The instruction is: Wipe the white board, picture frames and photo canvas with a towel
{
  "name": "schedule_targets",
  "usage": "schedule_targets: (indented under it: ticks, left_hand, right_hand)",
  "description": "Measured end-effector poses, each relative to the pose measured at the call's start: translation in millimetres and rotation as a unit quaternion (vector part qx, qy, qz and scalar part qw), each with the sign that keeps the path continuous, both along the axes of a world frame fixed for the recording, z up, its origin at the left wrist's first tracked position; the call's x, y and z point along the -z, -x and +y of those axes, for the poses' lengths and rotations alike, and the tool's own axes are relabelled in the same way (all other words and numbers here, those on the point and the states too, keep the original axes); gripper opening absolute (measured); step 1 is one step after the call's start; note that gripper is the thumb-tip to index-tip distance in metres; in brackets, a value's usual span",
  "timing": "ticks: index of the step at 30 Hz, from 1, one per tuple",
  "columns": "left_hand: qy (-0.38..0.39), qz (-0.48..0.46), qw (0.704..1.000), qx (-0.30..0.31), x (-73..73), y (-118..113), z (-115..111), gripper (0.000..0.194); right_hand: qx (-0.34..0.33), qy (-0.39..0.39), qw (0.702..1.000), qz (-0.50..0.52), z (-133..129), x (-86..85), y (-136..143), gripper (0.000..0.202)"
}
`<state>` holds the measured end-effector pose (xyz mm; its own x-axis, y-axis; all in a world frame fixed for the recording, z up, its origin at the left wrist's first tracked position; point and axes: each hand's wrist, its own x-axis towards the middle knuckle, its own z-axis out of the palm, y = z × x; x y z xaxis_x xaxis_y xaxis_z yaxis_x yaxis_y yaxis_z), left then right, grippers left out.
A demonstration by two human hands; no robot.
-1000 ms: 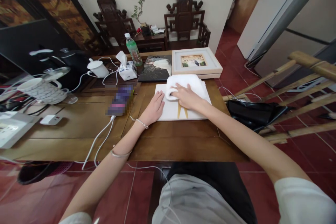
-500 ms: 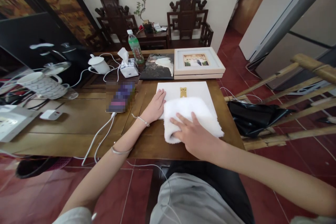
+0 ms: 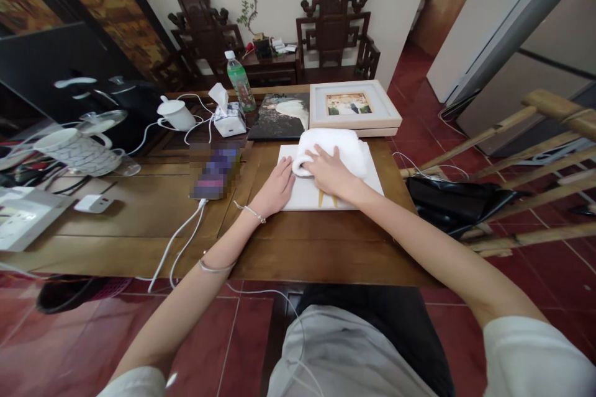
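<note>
A folded white towel (image 3: 333, 139) lies over the far part of a flat white board (image 3: 298, 195). My right hand (image 3: 329, 170) presses down on the towel with spread fingers, the thumb side tucked at its rolled left edge. Below that hand, two narrow gold prongs (image 3: 327, 200) of a shape on the board show; the rest is hidden. My left hand (image 3: 278, 186) lies flat at the board's left edge, fingers stretched out and holding nothing.
Behind the board are a framed picture (image 3: 347, 108) and a dark panel with a white shape (image 3: 279, 116). To the left are a tissue box (image 3: 230, 121), a green-labelled bottle (image 3: 241, 82), a blurred phone (image 3: 215, 172) with white cables and a patterned mug (image 3: 77, 152).
My right hand has slid the towel away from me, toward the far edge of the board, baring the board's near part. My left hand has stayed in place.
</note>
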<state>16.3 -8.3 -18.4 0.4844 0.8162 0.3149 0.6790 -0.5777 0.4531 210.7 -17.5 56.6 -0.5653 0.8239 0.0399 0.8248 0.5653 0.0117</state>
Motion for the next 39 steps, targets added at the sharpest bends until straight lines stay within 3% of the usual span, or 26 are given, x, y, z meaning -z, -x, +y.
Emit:
schedule_targets:
  ticks: [3,6,10,12,15,20,23,27,30,33,36,39]
  left_hand:
    - [0.003,0.003,1.0,0.002,0.0,1,0,0.052]
    - [0.008,0.005,1.0,0.001,0.8,2,0,0.054]
    - [0.003,-0.003,1.0,-0.003,1.7,1,0,0.052]
    - [-0.001,-0.005,1.0,-0.002,2.3,1,1,0.051]
    - [-0.002,0.0,1.0,-0.004,3.2,1,1,0.051]
    - [0.004,-0.009,1.0,-0.009,0.5,-1,-1,0.051]
    - [0.026,-0.033,0.999,-0.014,-5.5,-2,-3,0.051]
    - [0.077,-0.153,0.982,-0.074,-13.3,-1,-3,0.05]
    - [0.08,-0.272,0.954,-0.098,-14.6,0,-1,0.05]
    - [0.057,-0.331,0.936,-0.103,-15.3,0,-2,0.051]
    - [0.039,-0.313,0.944,-0.1,-19.7,-4,-8,0.053]
    - [0.013,-0.235,0.968,-0.089,-23.8,-7,-13,0.052]
  right_hand:
    - [0.004,-0.002,1.0,-0.023,-11,2.6,6,0.053]
    - [-0.012,0.003,0.999,-0.042,-45,1.3,6,0.048]
    - [-0.08,0.018,0.996,-0.043,-97,-12.3,-4,0.044]
    - [-0.109,0.039,0.992,-0.044,-110,-19.8,-10,0.042]
    - [-0.118,0.05,0.991,-0.038,-104,-23.0,-16,0.043]
    - [-0.047,0.047,0.998,-0.02,-50,-9.2,-15,0.053]
    - [0.008,0.017,1.0,0.0,-24,-1.1,-1,0.052]
    - [0.055,-0.005,0.998,0.003,-16,3.1,27,0.049]
    - [-0.035,0.006,0.999,-0.013,-26,3.2,38,0.046]
    - [-0.142,0.022,0.99,-0.012,-46,-0.1,31,0.044]
    - [-0.198,0.038,0.979,0.003,-73,-8.7,15,0.041]
    - [-0.208,0.063,0.976,0.007,-92,-19.4,-2,0.038]
